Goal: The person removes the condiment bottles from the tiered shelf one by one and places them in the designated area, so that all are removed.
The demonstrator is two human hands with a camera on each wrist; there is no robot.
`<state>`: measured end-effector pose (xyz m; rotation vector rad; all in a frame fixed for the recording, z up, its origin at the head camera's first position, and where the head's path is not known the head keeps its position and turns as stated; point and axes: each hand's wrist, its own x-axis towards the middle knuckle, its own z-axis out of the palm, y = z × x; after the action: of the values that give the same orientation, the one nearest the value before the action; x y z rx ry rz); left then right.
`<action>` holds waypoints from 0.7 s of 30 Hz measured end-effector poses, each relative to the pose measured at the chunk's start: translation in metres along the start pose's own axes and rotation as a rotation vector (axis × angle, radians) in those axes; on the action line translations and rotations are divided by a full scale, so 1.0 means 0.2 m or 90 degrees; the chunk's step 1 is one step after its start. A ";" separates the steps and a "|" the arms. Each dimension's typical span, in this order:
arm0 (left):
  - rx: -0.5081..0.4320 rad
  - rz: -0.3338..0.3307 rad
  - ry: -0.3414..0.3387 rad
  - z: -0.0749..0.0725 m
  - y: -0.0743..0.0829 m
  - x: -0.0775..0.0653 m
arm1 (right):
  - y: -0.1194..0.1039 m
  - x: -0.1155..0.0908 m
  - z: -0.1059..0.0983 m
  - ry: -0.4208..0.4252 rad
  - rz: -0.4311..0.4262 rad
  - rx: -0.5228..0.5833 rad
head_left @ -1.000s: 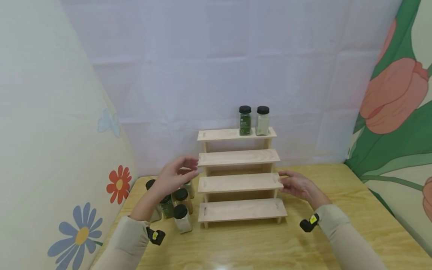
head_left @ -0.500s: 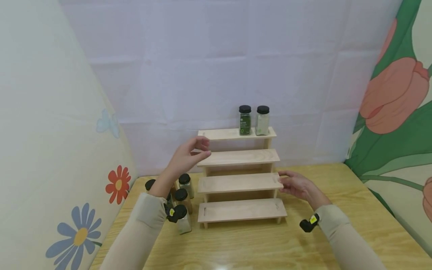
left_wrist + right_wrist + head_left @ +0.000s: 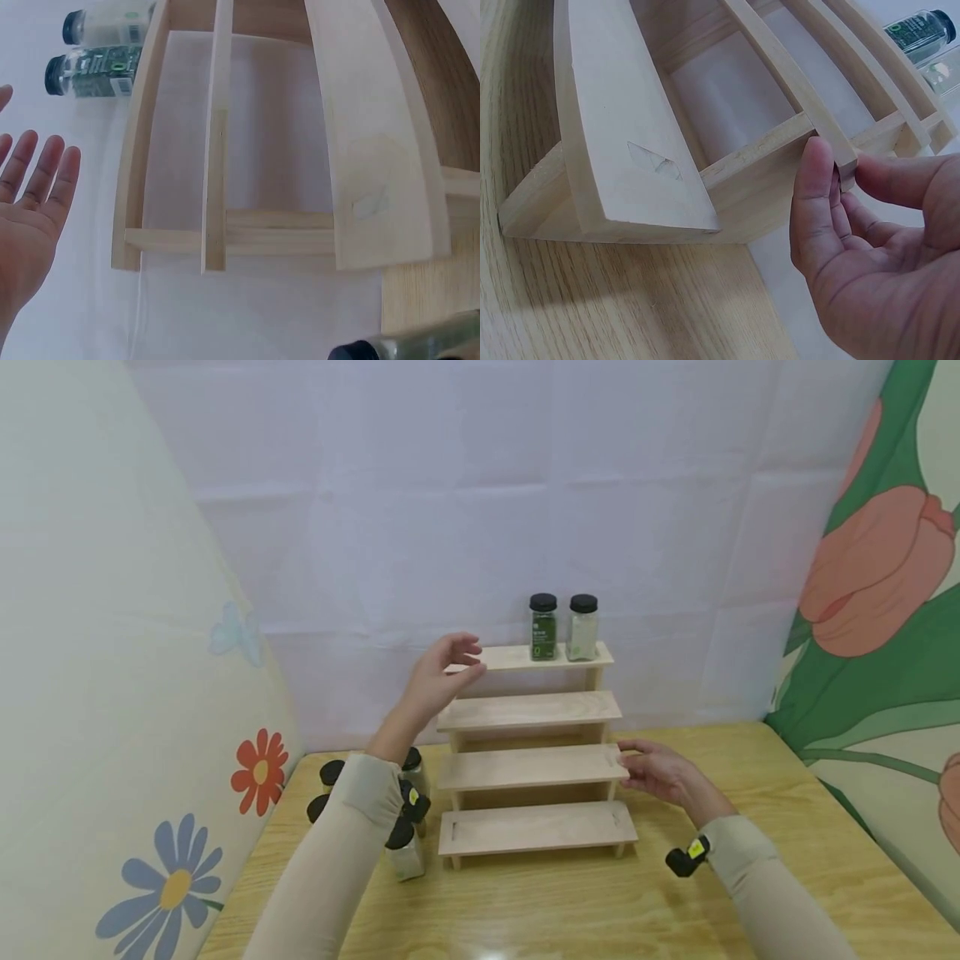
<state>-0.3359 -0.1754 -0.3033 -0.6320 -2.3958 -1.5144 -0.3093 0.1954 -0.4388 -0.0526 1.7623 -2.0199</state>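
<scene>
A four-step wooden display rack (image 3: 536, 767) stands on the table. My right hand (image 3: 663, 770) pinches the right end of its second step from the bottom; in the right wrist view, thumb and fingers of this hand (image 3: 881, 240) close on the board's corner. By the left end of the top step is my left hand (image 3: 444, 672), its fingers loosely bent. Nothing is in that hand (image 3: 30, 214) in the left wrist view. On the top step, toward the right, stand a green-labelled spice jar (image 3: 543, 639) and a pale spice jar (image 3: 582, 639), both black-capped.
Several black-capped jars, among them a front one with pale contents (image 3: 406, 861), stand left of the rack, partly hidden by my left arm. The wooden table (image 3: 555, 910) meets a white cloth backdrop (image 3: 420, 527). Flower-patterned cloths hang at both sides.
My left hand has risen from beside the jars to the top step's left end, moving slightly right. My right hand keeps its hold on the step, and the rack stays essentially in place.
</scene>
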 end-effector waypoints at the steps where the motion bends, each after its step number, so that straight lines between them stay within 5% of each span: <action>1: -0.002 -0.002 0.000 0.01 0.00 0.02 | 0.00 0.00 0.00 0.000 0.000 0.002; 21: -0.026 0.000 0.027 0.17 0.04 0.27 | 0.01 -0.01 -0.02 -0.024 -0.010 0.004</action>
<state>-0.3782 -0.1287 -0.2897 -0.6018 -2.3395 -1.5648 -0.3089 0.1994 -0.4406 -0.1031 1.7371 -2.0222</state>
